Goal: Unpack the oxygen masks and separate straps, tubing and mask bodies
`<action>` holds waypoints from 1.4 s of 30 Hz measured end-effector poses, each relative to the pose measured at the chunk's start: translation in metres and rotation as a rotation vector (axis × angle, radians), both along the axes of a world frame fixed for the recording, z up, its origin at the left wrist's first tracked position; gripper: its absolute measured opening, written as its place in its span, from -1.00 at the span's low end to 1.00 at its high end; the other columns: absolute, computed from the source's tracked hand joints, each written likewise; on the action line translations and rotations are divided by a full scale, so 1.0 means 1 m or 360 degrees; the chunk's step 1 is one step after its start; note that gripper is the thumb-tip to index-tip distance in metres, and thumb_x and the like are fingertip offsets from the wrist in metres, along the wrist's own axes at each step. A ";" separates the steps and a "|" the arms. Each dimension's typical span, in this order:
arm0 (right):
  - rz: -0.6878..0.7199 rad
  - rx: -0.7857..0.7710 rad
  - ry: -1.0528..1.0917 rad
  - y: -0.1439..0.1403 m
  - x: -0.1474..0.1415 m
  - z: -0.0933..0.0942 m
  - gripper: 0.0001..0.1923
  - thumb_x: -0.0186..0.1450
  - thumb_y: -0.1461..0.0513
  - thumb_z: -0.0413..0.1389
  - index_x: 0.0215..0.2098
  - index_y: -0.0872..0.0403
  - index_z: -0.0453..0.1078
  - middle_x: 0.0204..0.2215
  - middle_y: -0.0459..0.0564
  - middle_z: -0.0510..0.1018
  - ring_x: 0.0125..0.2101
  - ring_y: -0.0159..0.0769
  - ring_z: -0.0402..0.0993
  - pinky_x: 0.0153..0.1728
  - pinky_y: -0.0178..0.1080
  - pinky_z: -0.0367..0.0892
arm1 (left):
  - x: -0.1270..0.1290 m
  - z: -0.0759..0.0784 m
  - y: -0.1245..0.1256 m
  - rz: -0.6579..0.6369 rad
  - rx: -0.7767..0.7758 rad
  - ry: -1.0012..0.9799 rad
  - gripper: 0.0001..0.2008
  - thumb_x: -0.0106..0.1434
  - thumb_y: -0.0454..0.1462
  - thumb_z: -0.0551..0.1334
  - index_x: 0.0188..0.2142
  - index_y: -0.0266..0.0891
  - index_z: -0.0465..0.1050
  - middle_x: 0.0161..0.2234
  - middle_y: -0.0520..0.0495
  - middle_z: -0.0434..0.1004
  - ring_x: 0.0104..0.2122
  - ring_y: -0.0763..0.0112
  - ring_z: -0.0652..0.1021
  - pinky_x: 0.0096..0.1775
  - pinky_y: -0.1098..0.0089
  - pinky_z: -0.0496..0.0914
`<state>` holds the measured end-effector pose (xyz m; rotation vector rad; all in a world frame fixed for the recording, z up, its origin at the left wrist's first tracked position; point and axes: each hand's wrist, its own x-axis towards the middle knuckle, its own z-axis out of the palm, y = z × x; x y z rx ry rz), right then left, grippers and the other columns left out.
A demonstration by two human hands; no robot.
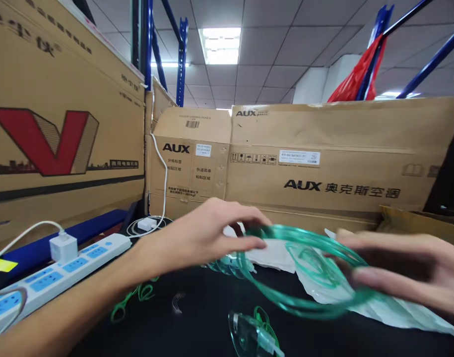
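Observation:
Between my two hands hangs a coil of green clear tubing (301, 308), held above the black table. My left hand (215, 230) pinches the coil's left side between thumb and fingers. On the right side my right hand (405, 272) grips the loops, blurred by motion. Below the coil lies a clear green oxygen mask (249, 334) with a green strap. More clear green mask parts (230, 265) show behind the coil on the left. Seen through the loop, another coil of green tubing (318, 265) rests on or in a white plastic bag (312, 290).
A white power strip (96, 260) with a plugged-in charger (63, 246) runs along the left. Green elastic cord (137, 295) and small clear strips (177, 303) lie on the black table (197, 322). Cardboard panels (264, 173) stand behind, with another large box (111, 89) at left.

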<state>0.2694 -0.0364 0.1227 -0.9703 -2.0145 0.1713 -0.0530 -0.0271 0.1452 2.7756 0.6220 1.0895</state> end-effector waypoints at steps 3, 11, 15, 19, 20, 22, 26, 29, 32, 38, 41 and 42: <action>0.0191 -0.0207 -0.0487 0.035 -0.044 0.034 -0.68 0.24 -0.11 0.25 -0.17 -0.16 0.62 -0.34 -0.01 0.63 -0.33 -0.12 0.53 -0.33 -0.11 0.43 | -0.034 0.001 0.025 0.0263 0.0360 0.0089 -0.80 0.39 -0.29 0.26 0.00 -0.19 0.52 -0.15 -0.04 0.60 -0.20 0.41 0.57 -0.13 0.42 0.42; 0.0185 0.0363 -0.1009 0.145 -0.150 -0.014 -0.89 0.33 0.30 0.23 -0.17 0.07 0.56 -0.30 0.05 0.64 -0.15 -0.13 0.40 -0.14 -0.14 0.29 | -0.107 -0.066 0.124 0.0768 0.0616 0.0398 -0.82 0.42 -0.37 0.16 -0.10 -0.24 0.54 -0.16 -0.13 0.60 -0.11 0.25 0.53 -0.11 0.30 0.44; 0.0155 0.0405 -0.1125 0.176 -0.180 -0.040 -0.89 0.41 0.28 0.14 -0.14 0.12 0.49 -0.20 0.03 0.59 -0.16 -0.21 0.48 -0.12 -0.12 0.39 | -0.126 -0.090 0.156 0.0884 0.0562 0.0512 -0.81 0.40 -0.42 0.16 -0.17 -0.25 0.56 -0.23 -0.13 0.59 -0.14 0.24 0.52 -0.14 0.29 0.44; 0.0147 0.0396 -0.1200 0.195 -0.197 -0.053 -0.79 0.43 0.18 0.14 -0.04 0.13 0.44 -0.08 0.02 0.54 -0.16 -0.23 0.53 -0.13 -0.08 0.49 | -0.135 -0.101 0.170 0.0937 0.0480 0.0633 -0.85 0.40 -0.40 0.17 -0.14 -0.29 0.53 -0.19 -0.13 0.55 -0.07 0.23 0.51 -0.08 0.23 0.45; 0.0148 0.0393 -0.1221 0.198 -0.200 -0.056 -0.77 0.43 0.18 0.15 -0.01 0.12 0.43 -0.06 0.03 0.54 -0.15 -0.22 0.53 -0.13 -0.07 0.50 | -0.136 -0.104 0.172 0.0943 0.0457 0.0661 -0.87 0.40 -0.38 0.19 -0.14 -0.30 0.52 -0.17 -0.12 0.54 -0.06 0.23 0.52 -0.06 0.20 0.46; 0.0146 0.0378 -0.1263 0.204 -0.206 -0.062 -0.74 0.42 0.17 0.15 0.03 0.12 0.41 -0.03 0.05 0.52 -0.14 -0.21 0.54 -0.13 -0.07 0.50 | -0.138 -0.110 0.176 0.0945 0.0405 0.0718 -0.89 0.40 -0.33 0.23 -0.12 -0.31 0.50 -0.11 -0.11 0.53 -0.06 0.22 0.53 -0.05 0.14 0.47; 0.0162 0.0327 -0.1347 0.215 -0.211 -0.077 -0.72 0.42 0.17 0.15 0.04 0.12 0.41 -0.01 0.05 0.52 -0.14 -0.21 0.54 -0.15 -0.08 0.51 | -0.139 -0.119 0.186 0.0902 0.0292 0.0811 -0.83 0.40 -0.24 0.25 -0.09 -0.30 0.49 -0.06 -0.13 0.53 -0.06 0.22 0.55 -0.03 0.11 0.48; 0.0214 0.0287 -0.1384 0.220 -0.210 -0.084 -0.74 0.43 0.16 0.15 0.03 0.11 0.42 -0.03 0.05 0.53 -0.15 -0.22 0.54 -0.14 -0.08 0.51 | -0.140 -0.122 0.189 0.0847 0.0211 0.0842 -0.81 0.41 -0.23 0.25 -0.06 -0.29 0.49 -0.03 -0.14 0.53 -0.04 0.21 0.55 -0.02 0.09 0.48; 0.0281 0.0272 -0.1366 0.224 -0.206 -0.087 -0.73 0.43 0.16 0.15 0.04 0.10 0.42 -0.01 0.06 0.52 -0.12 -0.20 0.53 -0.11 -0.05 0.50 | -0.143 -0.123 0.189 0.0817 0.0132 0.0835 -0.79 0.41 -0.23 0.25 -0.03 -0.29 0.49 0.02 -0.16 0.51 -0.01 0.19 0.54 0.02 0.06 0.46; 0.0366 0.0277 -0.1254 0.233 -0.203 -0.091 -0.71 0.42 0.16 0.15 0.06 0.10 0.41 0.02 0.07 0.51 -0.08 -0.17 0.53 -0.06 -0.02 0.49 | -0.146 -0.122 0.186 0.0785 0.0025 0.0848 -0.74 0.40 -0.22 0.26 0.03 -0.28 0.48 0.10 -0.19 0.48 0.12 0.11 0.48 0.13 -0.05 0.36; 0.0399 0.0278 -0.1206 0.236 -0.203 -0.095 -0.72 0.42 0.15 0.15 0.04 0.11 0.42 0.00 0.06 0.52 -0.09 -0.18 0.53 -0.07 -0.02 0.49 | -0.144 -0.121 0.183 0.0776 -0.0001 0.0860 -0.76 0.41 -0.22 0.25 0.01 -0.28 0.49 0.09 -0.18 0.50 0.13 0.11 0.47 0.15 -0.05 0.34; 0.0415 0.0278 -0.1194 0.236 -0.203 -0.096 -0.72 0.42 0.16 0.15 0.04 0.11 0.42 0.00 0.06 0.52 -0.09 -0.18 0.53 -0.07 -0.03 0.49 | -0.144 -0.121 0.181 0.0780 -0.0008 0.0855 -0.77 0.41 -0.22 0.25 0.00 -0.28 0.50 0.09 -0.18 0.50 0.13 0.12 0.48 0.15 -0.05 0.34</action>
